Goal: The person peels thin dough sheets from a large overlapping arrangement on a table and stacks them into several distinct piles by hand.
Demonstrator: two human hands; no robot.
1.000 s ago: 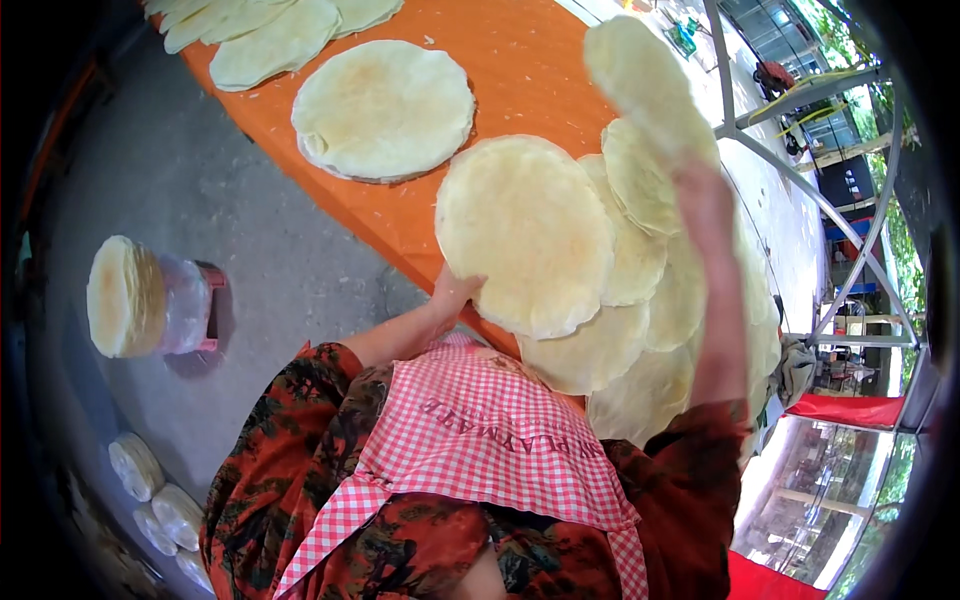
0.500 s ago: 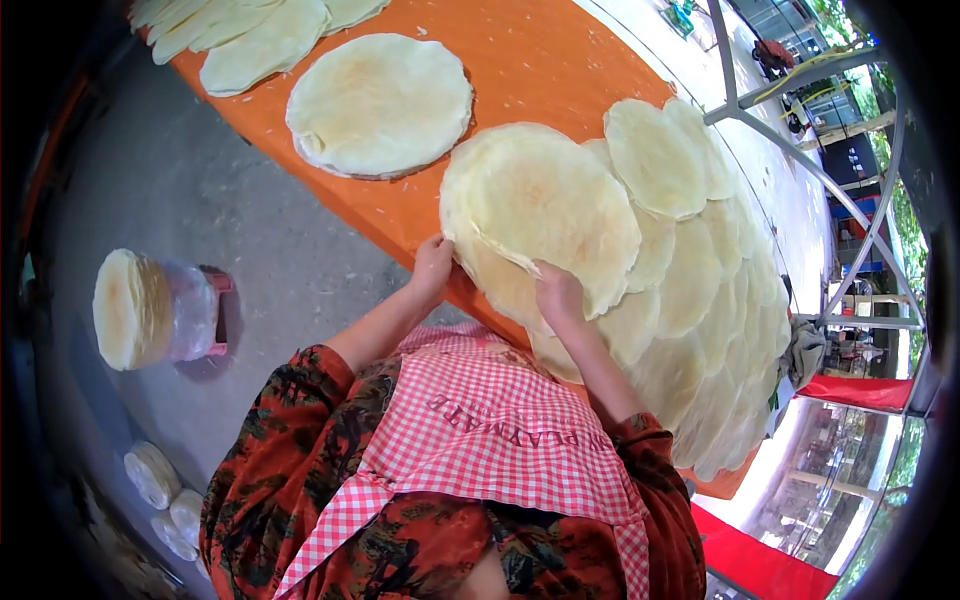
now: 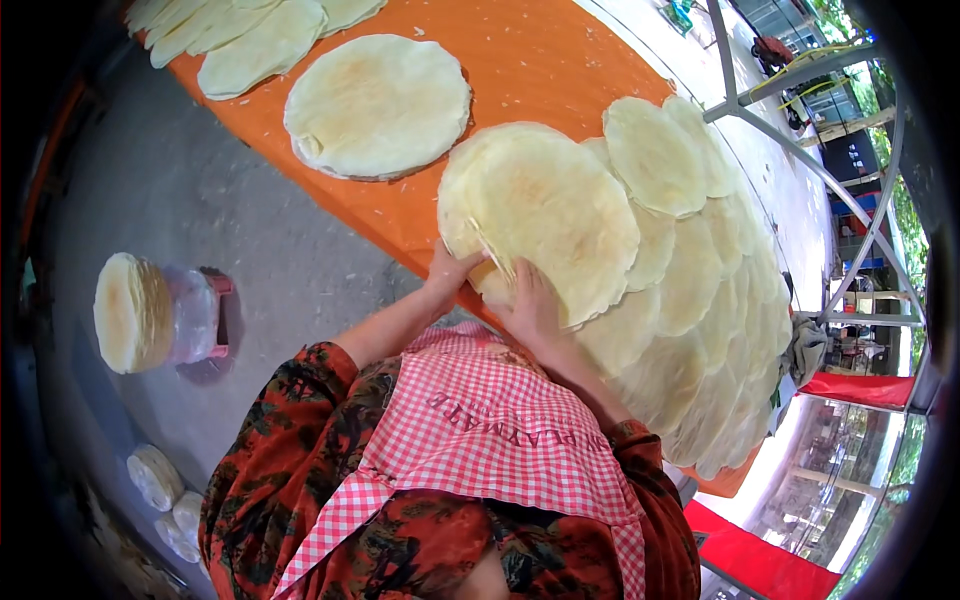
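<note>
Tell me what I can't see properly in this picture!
All in the head view:
Left hand: some fingertips, hidden by the top flatbread.
Overlapping flatbreads: lower parts, covered by upper ones.
Upper-left flatbreads: some cut off by the top edge.

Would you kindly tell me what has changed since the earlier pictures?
The right hand, which first held a flatbread up at the far right, has come back toward the body, beside the left hand. That bread now appears to be the upper flatbread, overlapping the lower flatbread. The left hand remains near the lower one's edge; the table stack and floor-side pile stayed put.
</note>
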